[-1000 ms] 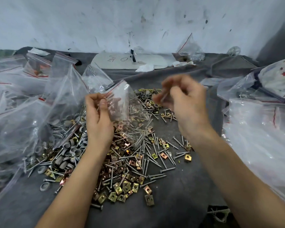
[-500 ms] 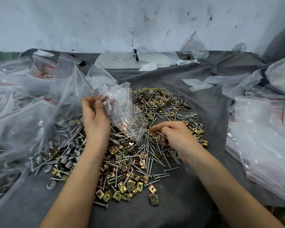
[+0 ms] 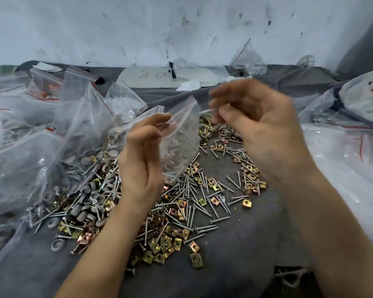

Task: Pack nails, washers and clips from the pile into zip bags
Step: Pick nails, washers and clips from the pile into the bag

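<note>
Two pinches: left hand (image 3: 141, 164) on zip bag (image 3: 181, 136) mouth, right hand (image 3: 263, 130) on blurred nail (image 3: 211, 110). Risks missing floppy mouth, dropping nail onto pile (image 3: 181, 201).

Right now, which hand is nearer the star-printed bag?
Right. The right hand, pinching a nail, hovers left of the star-printed bag, apart from it; the left hand is farther left, pinching the clear zip bag.
</note>
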The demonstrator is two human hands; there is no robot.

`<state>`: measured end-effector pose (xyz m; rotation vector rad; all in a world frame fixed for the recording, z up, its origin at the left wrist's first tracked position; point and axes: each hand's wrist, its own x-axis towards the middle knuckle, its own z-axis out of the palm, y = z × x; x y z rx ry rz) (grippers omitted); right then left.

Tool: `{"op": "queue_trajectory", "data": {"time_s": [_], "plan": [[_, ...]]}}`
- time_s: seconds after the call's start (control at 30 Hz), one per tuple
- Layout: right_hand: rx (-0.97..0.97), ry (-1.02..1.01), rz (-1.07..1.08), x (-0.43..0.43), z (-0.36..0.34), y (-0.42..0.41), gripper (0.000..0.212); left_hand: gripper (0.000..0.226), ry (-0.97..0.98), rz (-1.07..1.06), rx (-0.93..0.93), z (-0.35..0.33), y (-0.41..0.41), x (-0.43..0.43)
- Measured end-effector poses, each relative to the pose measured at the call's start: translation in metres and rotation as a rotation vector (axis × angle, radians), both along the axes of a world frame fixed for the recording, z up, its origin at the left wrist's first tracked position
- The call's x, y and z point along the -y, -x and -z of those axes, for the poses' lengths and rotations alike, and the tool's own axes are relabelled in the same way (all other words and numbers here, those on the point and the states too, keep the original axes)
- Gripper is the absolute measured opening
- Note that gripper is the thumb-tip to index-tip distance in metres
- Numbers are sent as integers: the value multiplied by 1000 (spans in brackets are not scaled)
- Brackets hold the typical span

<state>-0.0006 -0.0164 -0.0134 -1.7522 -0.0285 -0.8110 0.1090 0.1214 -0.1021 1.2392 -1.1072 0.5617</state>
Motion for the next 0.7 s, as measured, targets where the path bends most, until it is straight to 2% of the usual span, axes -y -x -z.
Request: {"op": "queue_trajectory", "data": {"time_s": [0.07, 0.2, 0.27, 0.33, 0.43, 0.6, 0.63, 0.7], "plan": [[19, 186, -10, -7, -19, 2, 29, 10, -45, 3, 76, 3, 1, 2], [-105, 629, 54, -15, -30, -1, 24, 9, -31, 33, 104, 5, -3, 3], [-208, 726, 26, -16, -30, -3, 22, 9, -28, 19, 109, 6, -4, 3], [-270, 740, -14, -17, -28, -3, 21, 9, -37, -5, 122, 6, -5, 3], [-225, 746, 18, -15, -26, -4, 21, 10, -33, 43, 107, 4, -1, 3], [-63, 422, 153, 4, -10, -5, 18, 13, -14, 0, 48, 2, 2, 3], [-102, 377, 187, 12, -4, -7, 18, 13, -4, -18, 33, 1, 3, 2], [-398, 426, 229, 26, 15, -10, 14, 16, 12, -37, 1, 1, 4, 2]]}}
